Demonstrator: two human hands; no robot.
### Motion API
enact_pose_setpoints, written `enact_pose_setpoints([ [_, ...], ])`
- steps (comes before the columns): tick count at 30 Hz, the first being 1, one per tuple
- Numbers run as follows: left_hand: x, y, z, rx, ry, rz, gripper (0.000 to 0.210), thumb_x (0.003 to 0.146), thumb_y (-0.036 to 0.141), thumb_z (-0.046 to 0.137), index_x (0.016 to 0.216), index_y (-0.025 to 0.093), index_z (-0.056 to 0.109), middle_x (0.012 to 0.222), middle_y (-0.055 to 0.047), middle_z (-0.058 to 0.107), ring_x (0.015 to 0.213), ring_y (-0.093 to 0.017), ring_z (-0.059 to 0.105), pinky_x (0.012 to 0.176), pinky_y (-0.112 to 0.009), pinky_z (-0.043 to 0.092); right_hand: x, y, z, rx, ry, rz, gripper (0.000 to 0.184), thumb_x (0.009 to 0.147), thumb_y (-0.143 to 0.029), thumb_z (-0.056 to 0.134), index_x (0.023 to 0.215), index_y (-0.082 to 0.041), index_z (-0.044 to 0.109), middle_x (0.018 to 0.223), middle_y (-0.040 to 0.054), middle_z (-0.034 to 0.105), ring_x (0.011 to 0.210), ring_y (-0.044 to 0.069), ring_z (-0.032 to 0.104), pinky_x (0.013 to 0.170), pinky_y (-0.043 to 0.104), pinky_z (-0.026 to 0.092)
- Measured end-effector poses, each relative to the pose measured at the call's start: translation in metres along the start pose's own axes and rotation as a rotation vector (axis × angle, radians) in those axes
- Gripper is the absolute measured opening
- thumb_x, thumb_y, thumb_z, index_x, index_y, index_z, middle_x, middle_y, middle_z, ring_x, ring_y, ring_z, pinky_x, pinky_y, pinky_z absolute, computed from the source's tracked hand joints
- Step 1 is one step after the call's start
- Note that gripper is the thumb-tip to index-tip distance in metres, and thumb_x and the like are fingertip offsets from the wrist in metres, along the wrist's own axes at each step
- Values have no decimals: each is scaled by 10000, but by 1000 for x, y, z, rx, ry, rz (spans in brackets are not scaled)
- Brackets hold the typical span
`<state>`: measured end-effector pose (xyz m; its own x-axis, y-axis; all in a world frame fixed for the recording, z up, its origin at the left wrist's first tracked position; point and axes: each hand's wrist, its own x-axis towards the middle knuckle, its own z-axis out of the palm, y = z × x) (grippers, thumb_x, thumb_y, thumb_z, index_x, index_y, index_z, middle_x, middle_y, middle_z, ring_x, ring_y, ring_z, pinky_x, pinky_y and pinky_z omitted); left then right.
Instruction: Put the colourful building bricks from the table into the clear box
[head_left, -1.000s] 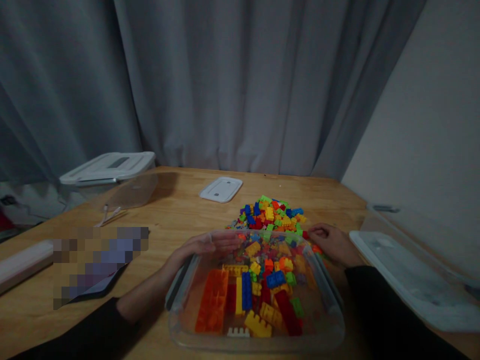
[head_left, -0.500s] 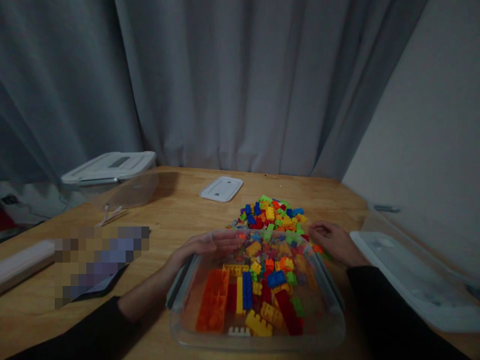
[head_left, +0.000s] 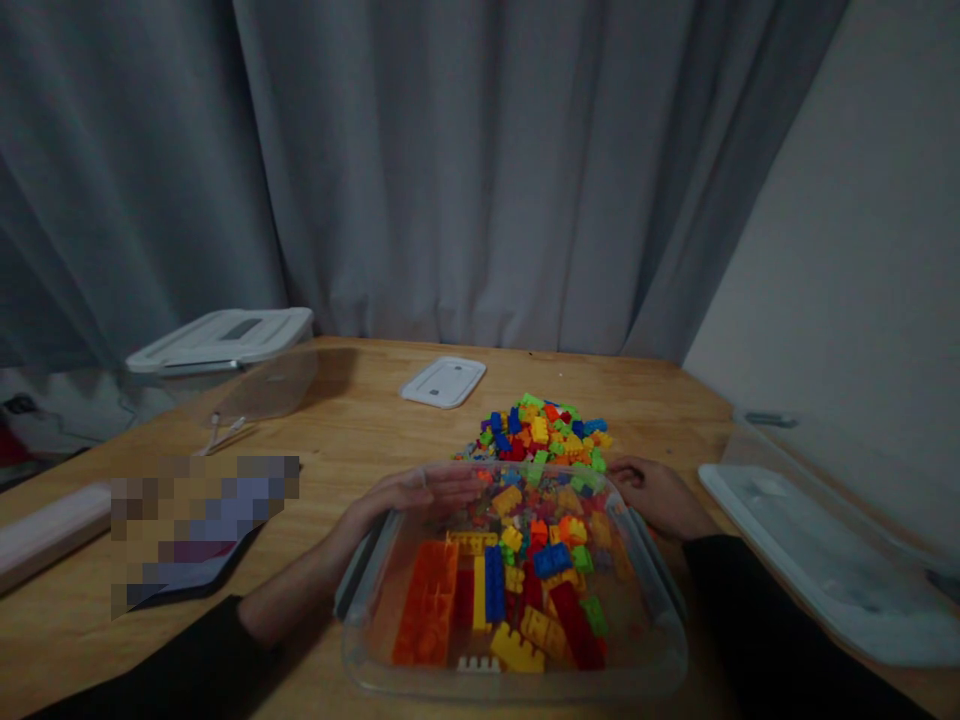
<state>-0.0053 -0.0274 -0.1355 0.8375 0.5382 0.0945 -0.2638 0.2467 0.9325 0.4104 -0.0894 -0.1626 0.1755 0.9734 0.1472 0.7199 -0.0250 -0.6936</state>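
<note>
A clear plastic bin [head_left: 517,685] with grey side clips stands in front of me, holding toy building bricks of several colours and a large orange block [head_left: 425,605]. Behind it lies a heap of loose bricks [head_left: 540,430] on the table. My left hand [head_left: 409,492] is open, its fingers stretched flat along the bin's far side and partly seen through the clear wall. At the heap's right edge, by the bin's far right corner, rests my right hand [head_left: 654,492]. Its fingers curve loosely and hold nothing I can see; the tips are partly hidden.
A white lid [head_left: 444,382] lies beyond the heap. A lidded clear box [head_left: 255,385] stands back left, with a white cable [head_left: 221,432] before it. At left are a partly pixelated dark-edged flat item [head_left: 199,585] and a long pale box [head_left: 52,530]. Another clear container [head_left: 825,560] sits right.
My right hand has moved slightly left, toward the bin's corner and the heap. The orange and green bricks beside it no longer show there. My left hand has stayed in place.
</note>
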Motion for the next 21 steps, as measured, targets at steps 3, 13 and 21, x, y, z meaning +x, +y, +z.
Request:
enact_pose_setpoints([
  [3, 2, -2, -4, 14, -21, 9, 509, 806, 309, 657, 1307, 251, 718, 1383, -53, 717, 1429, -342, 517, 1267, -546, 203, -1, 0, 1, 16, -39, -13, 296, 847, -463, 671, 949, -210, 785, 968, 80, 811, 891, 257, 753, 801, 368, 577],
  [13, 6, 1, -5, 88, -123, 24, 510, 811, 361, 647, 1314, 290, 693, 1394, -39, 708, 1453, -363, 484, 1263, -574, 179, 2, 9, 3, 178, -118, -8, 258, 818, -419, 702, 935, -208, 794, 943, 75, 820, 885, 260, 761, 801, 382, 590],
  [21, 6, -10, -17, 122, -100, 58, 524, 850, 392, 625, 1362, 290, 662, 1450, -73, 670, 1416, -359, 525, 1233, -612, 193, 1, 3, 1, 173, -86, -12, 275, 798, -454, 717, 919, -213, 775, 891, 68, 800, 838, 245, 743, 749, 358, 583],
])
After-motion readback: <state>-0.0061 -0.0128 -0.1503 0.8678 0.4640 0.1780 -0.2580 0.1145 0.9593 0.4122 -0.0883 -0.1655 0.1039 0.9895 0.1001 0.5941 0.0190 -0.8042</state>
